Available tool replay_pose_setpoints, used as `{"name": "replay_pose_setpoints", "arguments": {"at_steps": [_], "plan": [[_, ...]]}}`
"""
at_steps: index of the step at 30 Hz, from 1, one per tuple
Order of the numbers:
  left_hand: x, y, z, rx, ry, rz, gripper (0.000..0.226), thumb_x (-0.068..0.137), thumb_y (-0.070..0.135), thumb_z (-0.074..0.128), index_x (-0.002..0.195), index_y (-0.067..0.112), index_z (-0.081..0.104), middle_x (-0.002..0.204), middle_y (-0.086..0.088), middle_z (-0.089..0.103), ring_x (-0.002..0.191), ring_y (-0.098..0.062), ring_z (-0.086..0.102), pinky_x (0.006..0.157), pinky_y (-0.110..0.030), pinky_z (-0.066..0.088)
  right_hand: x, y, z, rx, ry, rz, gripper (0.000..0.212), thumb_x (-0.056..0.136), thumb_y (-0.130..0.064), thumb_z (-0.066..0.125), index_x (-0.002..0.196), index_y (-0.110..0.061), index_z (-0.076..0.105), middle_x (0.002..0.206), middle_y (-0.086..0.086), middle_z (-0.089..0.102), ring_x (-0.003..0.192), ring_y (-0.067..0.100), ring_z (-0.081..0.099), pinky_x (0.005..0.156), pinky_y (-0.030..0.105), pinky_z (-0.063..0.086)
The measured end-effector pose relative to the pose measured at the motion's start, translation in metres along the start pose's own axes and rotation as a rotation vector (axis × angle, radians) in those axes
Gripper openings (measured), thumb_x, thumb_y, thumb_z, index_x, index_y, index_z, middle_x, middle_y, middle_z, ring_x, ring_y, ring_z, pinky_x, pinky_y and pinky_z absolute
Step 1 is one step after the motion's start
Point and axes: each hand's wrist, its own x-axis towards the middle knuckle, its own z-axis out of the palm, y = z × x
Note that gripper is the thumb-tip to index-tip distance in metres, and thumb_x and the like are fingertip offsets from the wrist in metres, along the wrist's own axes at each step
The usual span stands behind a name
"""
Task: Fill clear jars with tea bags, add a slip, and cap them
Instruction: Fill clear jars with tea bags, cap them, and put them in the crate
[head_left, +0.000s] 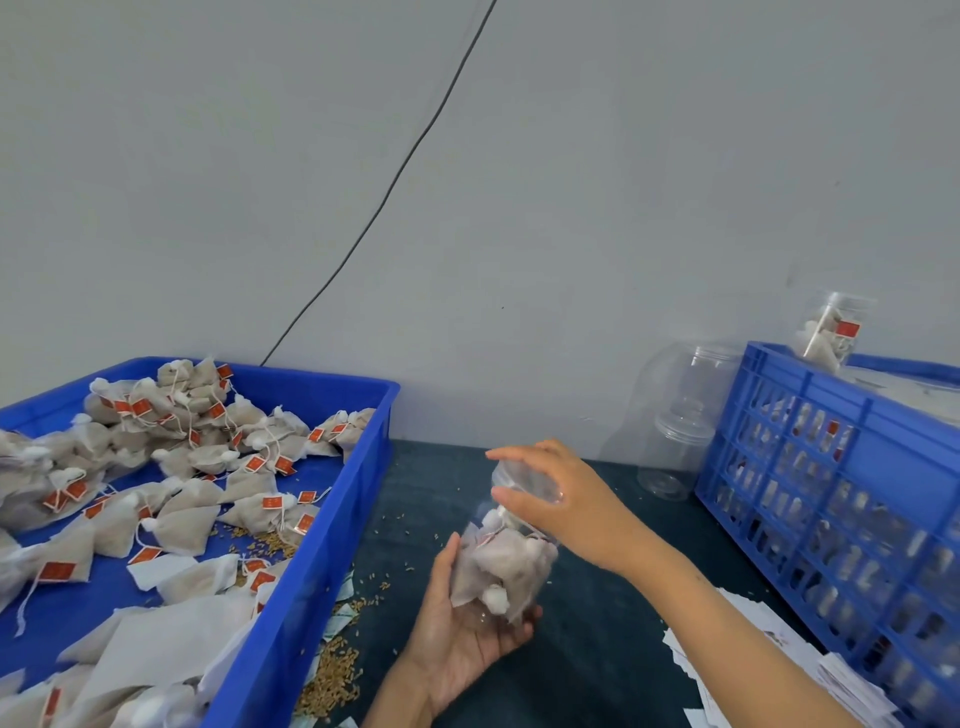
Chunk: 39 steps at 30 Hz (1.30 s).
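**Clear jar packed, cap going on**

Clear plastic shows a jar (501, 566) stuffed with tea bags, held tilted above the dark tabletop (597, 649), between the blue tray (332, 545) at the left edge and the blue crate (831, 467) at the right. The left hand (457, 639) cups the jar's base from below, fingers curled round it. The right hand (566, 493) grips a clear cap (524, 486) at the jar's mouth, fingers wrapped over its rim.

Judging by this, capping is the step in hand. Whether a slip is already inside I cannot tell; the bags hide it. Loose slips (769, 644) lie near the right front edge.

The next move likely calls for seating the cap square on the mouth and turning it while the left hand keeps the jar from spinning. Bag corners or strings poking up could catch under the rim, so they may need tucking down first.

Empty jars (675, 447) wait at the back edge beside the crate.
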Motion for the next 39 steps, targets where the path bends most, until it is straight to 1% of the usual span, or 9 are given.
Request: {"name": "replay_pose_setpoints", "arguments": {"at_steps": [2, 5, 10, 13, 18, 24, 28, 33, 39], "plan": [[0.001, 0.001, -0.001, -0.003, 0.027, 0.070, 0.056, 0.082, 0.051, 0.057, 0.112, 0.007, 0.072, 0.115, -0.023, 0.065, 0.087, -0.029, 0.067, 0.075, -0.041, 0.057, 0.000, -0.001, 0.004, -0.047, 0.021, 0.142, 0.058, 0.082, -0.069, 0.050, 0.133, -0.045, 0.042, 0.129, -0.012, 0.039, 0.124, 0.010, 0.041, 0.103, 0.031, 0.038], [0.001, 0.003, 0.000, -0.052, 0.051, 0.091, 0.054, 0.083, 0.050, 0.056, 0.110, 0.006, 0.073, 0.117, -0.024, 0.065, 0.089, -0.028, 0.067, 0.076, -0.042, 0.057, -0.003, -0.001, 0.003, 0.138, -0.090, 0.223, 0.084, 0.074, -0.073, 0.047, 0.147, -0.041, 0.020, 0.146, -0.010, 0.022, 0.138, 0.015, 0.025, 0.112, 0.036, 0.029], [0.001, 0.003, -0.001, -0.103, 0.065, 0.087, 0.060, 0.083, 0.055, 0.054, 0.112, 0.005, 0.072, 0.114, -0.024, 0.065, 0.082, -0.029, 0.066, 0.071, -0.041, 0.057, -0.006, 0.000, -0.007, 0.241, -0.171, 0.139, 0.059, 0.093, -0.035, 0.059, 0.141, -0.045, 0.027, 0.144, -0.011, 0.030, 0.130, 0.007, 0.034, 0.094, 0.020, 0.035], [0.002, 0.004, -0.002, -0.101, 0.066, 0.115, 0.058, 0.082, 0.054, 0.056, 0.111, 0.007, 0.073, 0.117, -0.022, 0.066, 0.086, -0.027, 0.068, 0.072, -0.040, 0.057, -0.003, -0.004, -0.004, 0.129, -0.085, 0.166, 0.065, 0.087, -0.051, 0.062, 0.141, -0.037, 0.030, 0.138, -0.008, 0.035, 0.120, 0.007, 0.042, 0.085, 0.015, 0.037], [0.003, 0.003, -0.004, -0.115, 0.084, 0.143, 0.058, 0.075, 0.053, 0.062, 0.107, 0.006, 0.074, 0.114, -0.022, 0.067, 0.086, -0.028, 0.069, 0.071, -0.041, 0.058, -0.004, -0.010, -0.001, 0.103, -0.052, 0.191, 0.103, 0.062, -0.076, 0.054, 0.148, -0.035, 0.015, 0.144, -0.004, 0.028, 0.133, 0.016, 0.033, 0.110, 0.037, 0.034], [0.003, 0.003, -0.005, -0.094, 0.066, 0.098, 0.063, 0.073, 0.059, 0.059, 0.104, 0.006, 0.075, 0.102, -0.022, 0.069, 0.074, -0.034, 0.065, 0.060, -0.037, 0.055, -0.006, -0.009, -0.008, 0.178, -0.124, 0.075, 0.071, 0.087, -0.037, 0.068, 0.142, -0.044, 0.024, 0.141, -0.006, 0.033, 0.130, 0.009, 0.038, 0.103, 0.027, 0.037], [0.005, 0.002, -0.005, -0.034, 0.106, 0.178, 0.057, 0.077, 0.056, 0.055, 0.102, 0.010, 0.077, 0.104, -0.021, 0.069, 0.078, -0.028, 0.068, 0.066, -0.038, 0.058, -0.002, -0.008, -0.002, 0.094, -0.040, 0.166, 0.069, 0.086, -0.052, 0.062, 0.142, -0.034, 0.028, 0.138, -0.002, 0.035, 0.121, 0.009, 0.042, 0.090, 0.020, 0.039], [0.003, 0.003, -0.003, -0.027, 0.131, 0.184, 0.056, 0.081, 0.055, 0.052, 0.101, 0.008, 0.077, 0.104, -0.022, 0.068, 0.078, -0.028, 0.067, 0.066, -0.038, 0.057, -0.004, -0.002, 0.004, 0.089, -0.050, 0.187, 0.093, 0.069, -0.076, 0.051, 0.146, -0.037, 0.017, 0.146, -0.007, 0.024, 0.136, 0.015, 0.028, 0.110, 0.036, 0.032], [0.002, 0.001, -0.002, 0.036, 0.088, 0.118, 0.058, 0.079, 0.057, 0.053, 0.103, 0.009, 0.076, 0.104, -0.022, 0.069, 0.077, -0.029, 0.066, 0.065, -0.037, 0.055, -0.006, 0.000, 0.002, 0.089, -0.074, 0.002, 0.046, 0.092, -0.046, 0.057, 0.133, -0.049, 0.037, 0.134, -0.017, 0.038, 0.130, 0.002, 0.030, 0.104, 0.025, 0.032]]}}
